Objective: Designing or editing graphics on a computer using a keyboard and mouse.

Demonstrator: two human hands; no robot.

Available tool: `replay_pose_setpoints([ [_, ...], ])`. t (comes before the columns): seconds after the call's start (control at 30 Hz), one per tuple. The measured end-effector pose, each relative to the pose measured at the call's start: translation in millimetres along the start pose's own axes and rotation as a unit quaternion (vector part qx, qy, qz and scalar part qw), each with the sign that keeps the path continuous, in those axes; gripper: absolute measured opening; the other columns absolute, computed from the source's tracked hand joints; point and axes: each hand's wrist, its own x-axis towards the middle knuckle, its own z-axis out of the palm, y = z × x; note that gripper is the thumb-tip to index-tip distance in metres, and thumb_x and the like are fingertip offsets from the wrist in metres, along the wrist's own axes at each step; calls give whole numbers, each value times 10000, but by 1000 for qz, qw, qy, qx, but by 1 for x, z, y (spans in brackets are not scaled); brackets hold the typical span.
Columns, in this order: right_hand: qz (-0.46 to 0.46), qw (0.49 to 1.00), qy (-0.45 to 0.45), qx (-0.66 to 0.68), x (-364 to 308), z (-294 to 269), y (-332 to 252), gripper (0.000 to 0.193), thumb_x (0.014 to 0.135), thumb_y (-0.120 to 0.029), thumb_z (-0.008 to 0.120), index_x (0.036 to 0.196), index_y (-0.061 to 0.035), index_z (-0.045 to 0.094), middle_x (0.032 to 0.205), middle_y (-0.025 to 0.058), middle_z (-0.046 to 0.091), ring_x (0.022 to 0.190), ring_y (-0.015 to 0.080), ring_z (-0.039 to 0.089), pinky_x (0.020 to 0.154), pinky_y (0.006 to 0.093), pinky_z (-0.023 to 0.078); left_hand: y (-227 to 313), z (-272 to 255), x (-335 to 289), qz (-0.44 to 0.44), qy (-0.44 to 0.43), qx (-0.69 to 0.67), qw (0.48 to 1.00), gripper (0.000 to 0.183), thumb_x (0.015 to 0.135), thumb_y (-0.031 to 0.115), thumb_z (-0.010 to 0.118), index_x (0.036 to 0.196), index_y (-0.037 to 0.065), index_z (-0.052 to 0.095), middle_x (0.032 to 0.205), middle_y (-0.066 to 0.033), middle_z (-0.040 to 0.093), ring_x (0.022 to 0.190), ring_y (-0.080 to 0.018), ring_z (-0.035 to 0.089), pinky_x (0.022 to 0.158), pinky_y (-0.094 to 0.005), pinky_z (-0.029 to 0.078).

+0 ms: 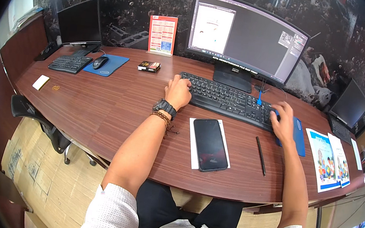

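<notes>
My left hand (178, 91) rests at the left end of the black keyboard (225, 96), its fingers bent loosely over the keys and holding nothing. A black watch and a beaded bracelet circle that wrist. At the keyboard's other end, my right hand (284, 121) is curled over the edge of a blue mouse pad (299, 138); whatever lies under its palm is hidden. Between my forearms a black phone (209, 144) lies on a white sheet, with a thin black pen (260, 156) to its right. Behind the keyboard, the lit monitor (254, 36) shows a white page in a dark editing window.
A blue plug (259, 101) on a cable hangs by the keyboard. Leftward stand a small box (149, 67), a desk calendar (162, 35), a second keyboard (70, 63), a mouse (100, 62) and a dark monitor (79, 21). Printed sheets (323, 161) lie at right. An office chair (42, 120) is lower left.
</notes>
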Motion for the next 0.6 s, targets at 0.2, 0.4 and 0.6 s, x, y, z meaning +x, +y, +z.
replay_pose_setpoints([
  [0.2, -43, 984, -158, 69, 41, 76, -65, 306, 897, -325, 631, 1112, -122, 710, 1183, 169, 564, 1215, 346, 460, 1070, 467, 358, -10, 7, 0, 3, 3, 10, 1000, 320, 817, 38, 610, 1097, 143, 725, 1232, -122, 554, 1183, -363, 503, 992, -520, 431],
  [0.4, 3, 977, -211, 21, 53, 114, -108, 400, 954, -453, 513, 1218, -202, 678, 1323, 186, 493, 1345, 351, 338, 1134, 526, 203, -4, 6, -2, 8, -20, 24, 999, 381, 836, 40, 587, 1159, 191, 722, 1250, -127, 541, 1211, -377, 474, 1012, -549, 402],
  [0.6, -4, 981, -194, 13, 55, 93, -99, 404, 964, -449, 503, 1236, -206, 676, 1460, 210, 415, 1429, 390, 237, 1161, 543, 154, -7, 2, -1, -4, -45, 31, 998, 343, 888, 139, 596, 1217, 164, 688, 1349, -127, 519, 1258, -379, 443, 1030, -557, 378],
])
